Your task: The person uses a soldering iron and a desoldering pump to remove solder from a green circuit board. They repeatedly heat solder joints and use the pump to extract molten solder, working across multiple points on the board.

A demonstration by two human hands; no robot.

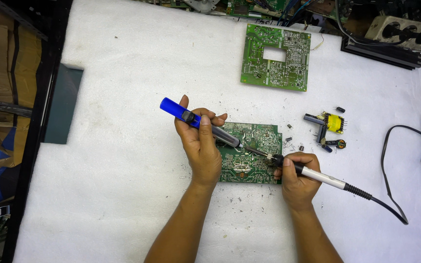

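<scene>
Both hands meet over the green circuit board (249,156) lying flat on the white mat (123,195). Left hand (200,146) grips the blue solder sucker (191,118), slanting down-right; right hand (296,178) holds the soldering iron (313,174), tip pointing left, the two tips close together.

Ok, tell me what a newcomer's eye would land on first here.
At the centre of the white mat, the left hand holds a blue desoldering pump and the right hand a soldering iron, both tips meeting over a green circuit board. A second green board with a square cut-out lies above, and a yellow-wound transformer sits to the right among loose parts.
</scene>
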